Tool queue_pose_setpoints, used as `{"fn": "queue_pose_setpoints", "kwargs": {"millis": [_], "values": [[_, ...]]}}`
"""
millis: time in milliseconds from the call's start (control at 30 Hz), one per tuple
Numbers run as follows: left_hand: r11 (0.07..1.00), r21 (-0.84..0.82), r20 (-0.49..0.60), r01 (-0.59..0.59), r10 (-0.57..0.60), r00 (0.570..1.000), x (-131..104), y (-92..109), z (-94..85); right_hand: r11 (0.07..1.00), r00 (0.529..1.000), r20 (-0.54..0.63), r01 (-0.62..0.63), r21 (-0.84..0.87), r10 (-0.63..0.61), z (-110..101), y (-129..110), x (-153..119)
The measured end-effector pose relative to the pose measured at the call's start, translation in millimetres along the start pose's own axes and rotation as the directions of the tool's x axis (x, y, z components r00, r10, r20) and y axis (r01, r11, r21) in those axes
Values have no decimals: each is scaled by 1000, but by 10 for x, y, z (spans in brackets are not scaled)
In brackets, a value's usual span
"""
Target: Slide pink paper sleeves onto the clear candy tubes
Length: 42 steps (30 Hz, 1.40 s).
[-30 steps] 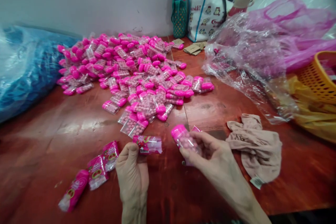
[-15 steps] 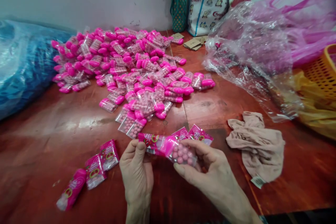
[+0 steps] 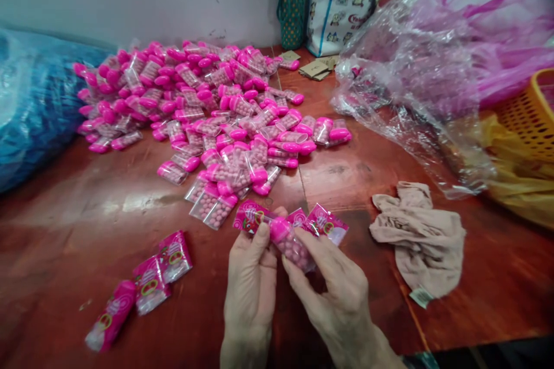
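My right hand [image 3: 333, 288] grips a clear candy container [image 3: 296, 253] with a pink cap and round pink balls inside, its thumb and fingers on either side. My left hand [image 3: 251, 282] is closed close to the capped end, its thumb over a printed pink sleeve [image 3: 248, 211]. Whether the sleeve still touches the container is hidden by the fingers. Just behind my hands lie two flat printed sleeves [image 3: 329, 223]. To the left rest more printed sleeves [image 3: 151, 285] and a sleeved container [image 3: 111, 314].
A large heap of pink-capped candy containers [image 3: 190, 98] covers the back of the red table [image 3: 56, 242]. Blue plastic [image 3: 34, 104] lies at left. A beige cloth [image 3: 428, 242], clear plastic [image 3: 402, 75] and an orange basket [image 3: 530, 118] are at right. A white bag [image 3: 340, 6] stands behind.
Both hands have come closer together, the left moving right. The printed sleeve that overlapped the container's top now sits to its left, and the pink cap shows.
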<state>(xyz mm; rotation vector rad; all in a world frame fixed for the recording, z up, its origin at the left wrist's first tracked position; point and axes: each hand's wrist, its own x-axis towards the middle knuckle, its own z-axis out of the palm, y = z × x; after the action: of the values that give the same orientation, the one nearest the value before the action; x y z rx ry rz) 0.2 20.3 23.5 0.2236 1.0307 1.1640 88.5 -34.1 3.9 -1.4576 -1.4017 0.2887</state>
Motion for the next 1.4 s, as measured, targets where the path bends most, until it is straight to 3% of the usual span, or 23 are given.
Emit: {"fn": "queue_pose_setpoints", "kwargs": {"millis": [100,200,267,367,467,567,800,900,1100,1267,1400], "values": [[993,-47,-18,110,-111,994,10,-25,4,954,972,50,-235,186,229,-26,-7,32],[974,-96,20,207,-206,978,45,-35,3,755,850,219,-526,392,478,-64,-13,84],[965,-94,55,246,-242,969,66,-39,2,652,802,279,-594,471,529,-78,-5,103],[960,-102,36,259,-257,966,80,-51,-3,707,846,212,-528,471,490,-62,22,73],[972,-138,-64,191,-201,977,82,-64,-6,854,938,94,-344,391,335,-12,51,4],[977,-132,-59,168,-177,982,88,-65,5,903,972,31,-228,363,233,26,66,-33],[982,-97,64,162,-156,986,85,-52,29,832,937,81,-340,439,340,29,72,-2],[990,-74,102,121,-113,988,78,-68,26,840,944,61,-318,439,325,49,92,-22],[999,42,79,4,-7,997,80,-141,10,884,970,32,-231,406,239,70,123,-53],[967,131,2,-218,219,976,78,-156,-63,799,926,175,-376,470,333,19,103,6],[957,169,51,-237,232,971,70,-114,-69,696,873,311,-488,527,376,-52,132,68]]}}
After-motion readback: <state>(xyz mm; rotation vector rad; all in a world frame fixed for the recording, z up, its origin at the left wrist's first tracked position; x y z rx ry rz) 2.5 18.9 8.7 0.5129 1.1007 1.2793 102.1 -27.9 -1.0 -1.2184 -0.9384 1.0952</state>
